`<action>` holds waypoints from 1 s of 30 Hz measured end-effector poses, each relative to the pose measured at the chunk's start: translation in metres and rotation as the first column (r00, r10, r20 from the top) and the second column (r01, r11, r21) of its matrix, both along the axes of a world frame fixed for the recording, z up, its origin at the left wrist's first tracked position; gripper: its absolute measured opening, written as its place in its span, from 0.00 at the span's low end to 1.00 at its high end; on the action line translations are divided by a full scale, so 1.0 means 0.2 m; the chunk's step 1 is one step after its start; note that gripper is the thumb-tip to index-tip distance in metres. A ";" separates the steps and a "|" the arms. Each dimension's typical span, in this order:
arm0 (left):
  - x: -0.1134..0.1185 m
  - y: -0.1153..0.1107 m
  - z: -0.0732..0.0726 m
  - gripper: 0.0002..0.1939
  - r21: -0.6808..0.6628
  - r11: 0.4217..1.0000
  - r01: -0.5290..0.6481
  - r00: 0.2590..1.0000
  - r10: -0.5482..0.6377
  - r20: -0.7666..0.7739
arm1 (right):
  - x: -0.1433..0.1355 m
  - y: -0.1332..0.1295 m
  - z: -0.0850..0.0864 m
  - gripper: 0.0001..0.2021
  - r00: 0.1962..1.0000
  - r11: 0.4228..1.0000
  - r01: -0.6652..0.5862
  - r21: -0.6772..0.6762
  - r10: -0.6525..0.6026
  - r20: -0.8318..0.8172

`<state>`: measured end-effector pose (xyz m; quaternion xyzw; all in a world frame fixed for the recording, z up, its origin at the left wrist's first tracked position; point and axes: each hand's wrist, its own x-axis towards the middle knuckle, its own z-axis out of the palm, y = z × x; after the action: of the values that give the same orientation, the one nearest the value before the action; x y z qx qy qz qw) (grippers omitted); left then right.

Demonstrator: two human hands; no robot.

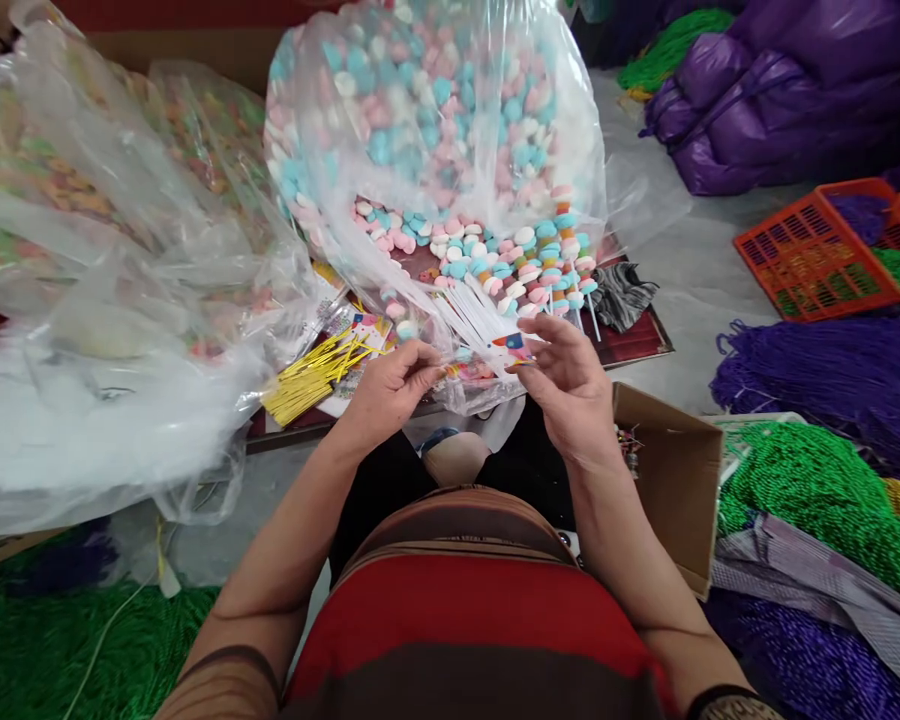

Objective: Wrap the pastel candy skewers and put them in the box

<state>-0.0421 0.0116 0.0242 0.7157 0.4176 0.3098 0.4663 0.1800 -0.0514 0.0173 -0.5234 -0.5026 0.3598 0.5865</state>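
Note:
Between the thumb and fingers of my right hand (566, 385) is a small printed card (511, 348) with a blue and red picture. My left hand (394, 390) is pinched closed at the table's front edge; what its fingertips hold is too small to make out. Near it lies a bundle of yellow twist ties (315, 375). White sticks (476, 318) lie just beyond my hands. Skewered candies (562, 250) in pink, blue, white and orange lie behind my right hand. Loose candies (401, 235) spill from a large clear bag (435, 100).
Clear plastic bags (112, 280) cover the left side. To the right are a cardboard box (671, 480), an orange crate (817, 250), green cords (825, 490) and purple cords (832, 390). Dark striped cloth (622, 295) lies at the table's right end.

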 end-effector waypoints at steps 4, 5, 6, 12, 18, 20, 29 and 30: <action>-0.02 0.02 -0.03 0.09 -0.112 0.994 0.009 0.998 -0.003 0.061 | 0.02 0.00 0.04 0.11 0.991 0.998 -0.029 0.054 0.022 0.131; -0.02 0.03 -0.04 0.10 -0.138 0.990 0.026 0.997 -0.016 0.073 | 0.03 0.00 0.04 0.10 0.985 0.997 -0.040 0.069 0.028 0.170; -0.02 0.03 -0.04 0.11 -0.166 0.985 0.044 0.996 -0.030 0.085 | 0.03 0.00 0.04 0.09 0.980 0.995 -0.044 0.085 0.027 0.197; -0.02 0.03 -0.03 0.13 -0.226 0.972 0.058 0.997 -0.046 0.057 | 0.03 -0.01 0.06 0.11 0.965 0.991 0.006 0.136 -0.041 0.260; 0.00 0.01 -0.02 0.14 -0.123 0.992 0.038 0.992 -0.053 -0.118 | 0.02 0.01 0.06 0.12 0.925 0.994 -0.070 0.084 0.033 0.379; -0.01 0.03 -0.04 0.15 -0.141 0.988 0.058 0.990 -0.075 -0.116 | 0.02 0.03 0.03 0.15 0.908 0.983 -0.182 0.032 0.156 0.389; -0.01 0.03 -0.04 0.16 0.042 0.996 0.073 0.987 -0.067 -0.144 | -0.04 0.05 -0.05 0.33 0.877 0.983 -0.179 -0.041 0.178 0.447; 0.01 0.02 -0.05 0.16 0.067 0.995 0.077 0.991 -0.069 -0.117 | -0.05 0.05 -0.05 0.33 0.884 0.986 -0.163 -0.044 0.165 0.438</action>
<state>-0.0409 0.0159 0.0151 0.7633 0.4060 0.2654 0.4267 0.1693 -0.0407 0.0066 -0.5485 -0.6633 0.2822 0.4238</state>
